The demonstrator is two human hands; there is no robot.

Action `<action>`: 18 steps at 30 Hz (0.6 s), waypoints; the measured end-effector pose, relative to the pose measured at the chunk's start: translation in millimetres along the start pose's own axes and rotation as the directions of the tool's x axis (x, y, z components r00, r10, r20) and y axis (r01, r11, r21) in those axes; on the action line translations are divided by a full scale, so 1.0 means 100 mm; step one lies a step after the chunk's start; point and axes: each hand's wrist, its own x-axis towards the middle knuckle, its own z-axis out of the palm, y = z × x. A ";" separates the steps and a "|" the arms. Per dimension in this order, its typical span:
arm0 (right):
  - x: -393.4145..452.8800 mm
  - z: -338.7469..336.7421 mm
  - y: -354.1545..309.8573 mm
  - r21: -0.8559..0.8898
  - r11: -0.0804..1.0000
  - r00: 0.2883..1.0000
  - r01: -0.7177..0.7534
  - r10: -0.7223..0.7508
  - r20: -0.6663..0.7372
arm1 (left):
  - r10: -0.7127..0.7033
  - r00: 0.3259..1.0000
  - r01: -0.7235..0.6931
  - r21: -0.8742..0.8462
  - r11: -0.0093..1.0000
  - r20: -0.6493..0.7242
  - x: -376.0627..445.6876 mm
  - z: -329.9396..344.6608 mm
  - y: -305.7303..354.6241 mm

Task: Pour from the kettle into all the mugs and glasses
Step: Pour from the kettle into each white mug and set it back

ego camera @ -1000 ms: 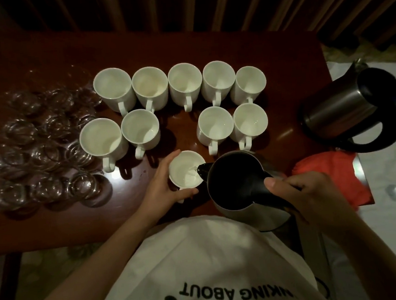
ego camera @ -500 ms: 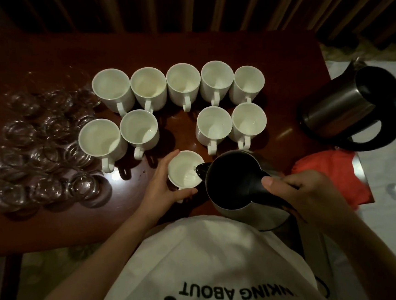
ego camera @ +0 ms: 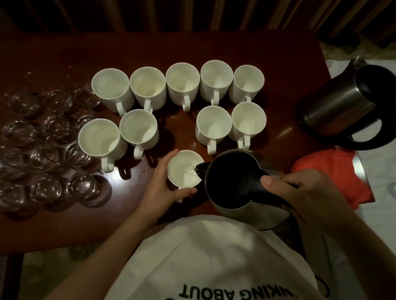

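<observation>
My right hand (ego camera: 301,195) grips the black handle of an open steel kettle (ego camera: 233,185), tilted left so its spout hangs over a white mug (ego camera: 184,169). My left hand (ego camera: 161,184) curls around that mug near the table's front edge. Behind it stand two rows of white mugs (ego camera: 183,84), handles pointing toward me. A cluster of several clear glasses (ego camera: 41,149) fills the left side of the table. What is inside the mugs cannot be told in this dim light.
A second steel kettle (ego camera: 353,105) with a black handle stands at the right end of the dark wooden table (ego camera: 207,43). An orange cloth (ego camera: 333,174) lies beside my right hand. A dark slatted wall runs behind the table.
</observation>
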 end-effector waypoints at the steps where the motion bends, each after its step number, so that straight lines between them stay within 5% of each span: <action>1: 0.00 0.00 0.00 0.003 1.000 1.000 -0.002 0.002 -0.003 | 0.001 1.000 -0.001 0.002 1.000 0.001 0.00 0.00 0.00; 18: -0.02 0.02 -0.01 -0.019 1.000 0.999 0.006 -0.007 -0.038 | 0.003 1.000 -0.003 0.001 1.000 -0.003 0.00 0.00 0.00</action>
